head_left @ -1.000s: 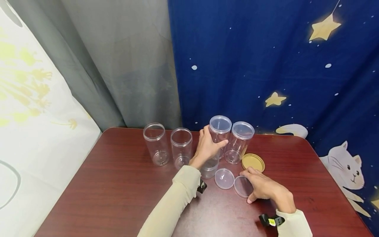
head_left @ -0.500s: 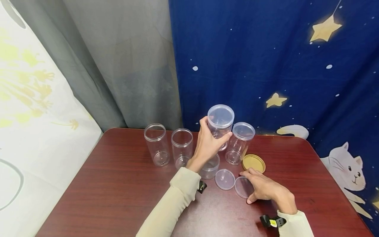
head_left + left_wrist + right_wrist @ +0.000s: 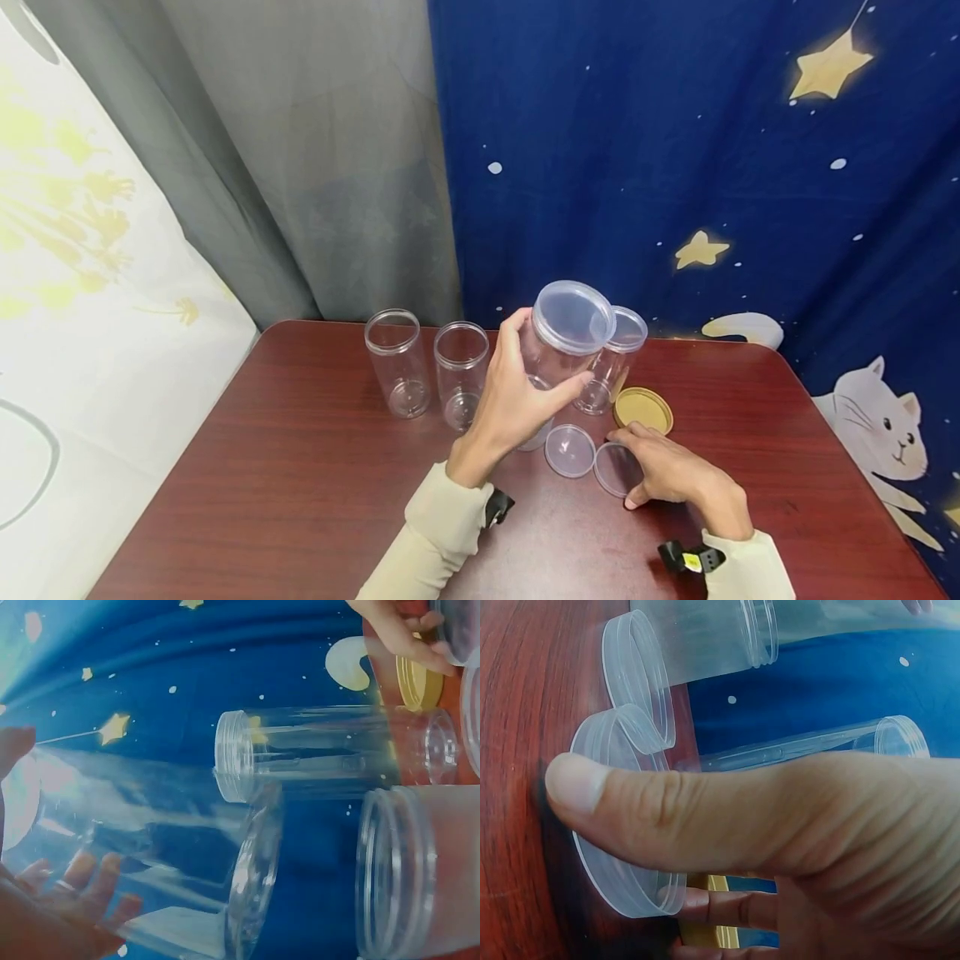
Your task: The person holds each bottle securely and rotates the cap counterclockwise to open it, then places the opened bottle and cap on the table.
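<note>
Clear plastic up in my left hand (image 3: 510, 400), fingers curled round the lidded jar (image 3: 564, 337) tilted above the surface (image 3: 322, 500), while my right hand (image 3: 671, 475) grips the clear lid (image 3: 617, 471) down low, second lid (image 3: 570, 451) just beside it, gold lid (image 3: 643, 408) behind.

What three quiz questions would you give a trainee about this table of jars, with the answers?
1. In the head view, how many tall lidless jars stand left of the left hand?
2. True or false: the right hand holds a clear lid.
3. What does the left hand grip? A) the gold lid; B) a lidded clear jar; C) an uncapped jar.

Key: 1: two; 2: true; 3: B.
</note>
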Motion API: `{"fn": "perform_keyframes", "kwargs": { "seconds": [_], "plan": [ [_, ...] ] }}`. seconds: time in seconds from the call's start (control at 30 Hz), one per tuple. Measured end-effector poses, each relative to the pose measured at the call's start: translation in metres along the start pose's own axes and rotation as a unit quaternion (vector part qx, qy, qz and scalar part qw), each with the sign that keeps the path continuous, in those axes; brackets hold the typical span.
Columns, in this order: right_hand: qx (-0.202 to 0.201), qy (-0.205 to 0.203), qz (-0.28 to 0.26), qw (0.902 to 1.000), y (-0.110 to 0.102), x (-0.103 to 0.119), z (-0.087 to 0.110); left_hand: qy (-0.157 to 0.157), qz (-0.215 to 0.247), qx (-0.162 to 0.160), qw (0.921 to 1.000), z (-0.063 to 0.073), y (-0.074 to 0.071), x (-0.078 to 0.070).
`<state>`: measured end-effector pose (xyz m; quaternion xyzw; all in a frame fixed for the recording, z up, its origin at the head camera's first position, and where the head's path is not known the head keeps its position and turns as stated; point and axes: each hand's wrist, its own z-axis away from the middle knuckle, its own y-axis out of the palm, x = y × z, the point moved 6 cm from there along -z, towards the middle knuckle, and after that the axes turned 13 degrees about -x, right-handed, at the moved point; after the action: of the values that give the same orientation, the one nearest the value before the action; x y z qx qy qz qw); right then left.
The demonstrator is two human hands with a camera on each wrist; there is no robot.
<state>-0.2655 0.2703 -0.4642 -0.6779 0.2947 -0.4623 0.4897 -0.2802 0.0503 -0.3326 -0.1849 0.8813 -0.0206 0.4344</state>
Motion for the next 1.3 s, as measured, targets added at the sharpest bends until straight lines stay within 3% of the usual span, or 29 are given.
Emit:
{"fn": "perform_keyframes", "kwargs": {
  "seconds": [0.27,0.53,0.67,0.97,1.17,1.3],
  "plan": [
    [0.008,0.011,-0.002,0.9999,-0.002,0.001,-0.002,-0.025,-0.018,0.073,0.9969,0.021,-0.014,0.015],
    [0.013,-0.014,-0.027,0.9994,-0.015,0.013,-0.001,-0.028,-0.049,0.123,0.9908,0.032,-0.025,0.021],
    [-0.020,-0.025,-0.023,0.9992,-0.031,0.022,0.001,-0.044,-0.051,0.149,0.9865,0.036,-0.029,0.026],
    [-0.083,-0.014,-0.019,0.9963,-0.056,0.029,0.002,-0.038,-0.052,0.180,0.9815,0.039,-0.030,0.035],
    [-0.165,-0.011,-0.076,0.9833,-0.074,0.042,-0.003,-0.029,-0.050,0.199,0.9782,0.041,-0.026,0.037],
    [-0.214,-0.027,-0.125,0.9685,-0.085,0.057,-0.006,-0.038,-0.051,0.210,0.9757,0.043,-0.024,0.039]
  ]
}}
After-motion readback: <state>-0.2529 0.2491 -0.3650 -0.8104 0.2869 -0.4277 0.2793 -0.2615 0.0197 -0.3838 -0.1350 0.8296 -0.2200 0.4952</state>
